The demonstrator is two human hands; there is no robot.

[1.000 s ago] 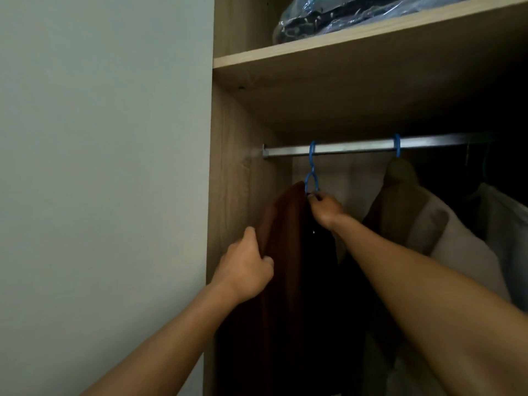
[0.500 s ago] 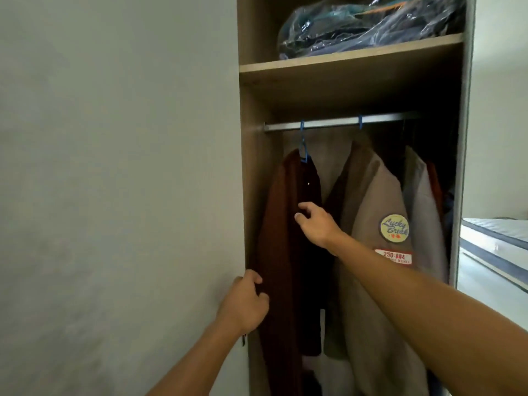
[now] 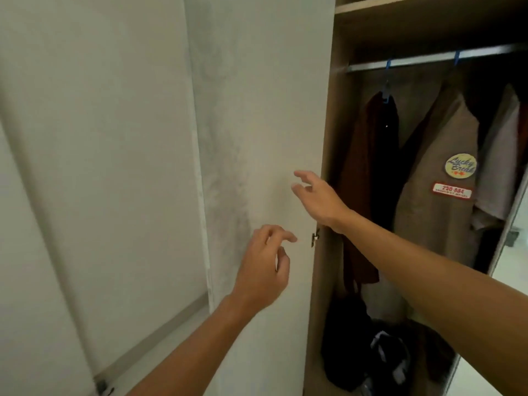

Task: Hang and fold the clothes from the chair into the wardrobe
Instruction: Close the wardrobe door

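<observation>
The open wardrobe [image 3: 325, 138] fills the right half of the head view. On its metal rail [image 3: 423, 60] a rust-brown and dark garment [image 3: 368, 172] hangs from a blue hanger [image 3: 386, 81] at the far left. Beside it hangs a tan jacket [image 3: 440, 224] with a round "Lucky Break" patch. My right hand [image 3: 317, 198] is in front of the wardrobe's left edge, fingers spread, holding nothing. My left hand [image 3: 263, 267] hovers lower and to the left in front of the white side panel, fingers loosely curled and empty. Neither hand touches the clothes.
A pale garment [image 3: 500, 155] hangs at the rail's right end. Dark clothes [image 3: 368, 347] lie piled on the wardrobe floor. A wooden shelf [image 3: 428, 7] sits above the rail. A white wall [image 3: 100, 167] with a skirting strip is to the left.
My right hand has let go of the brown garment and drawn back left out of the wardrobe. My left hand has come off the wardrobe edge. The view has swung left and away.
</observation>
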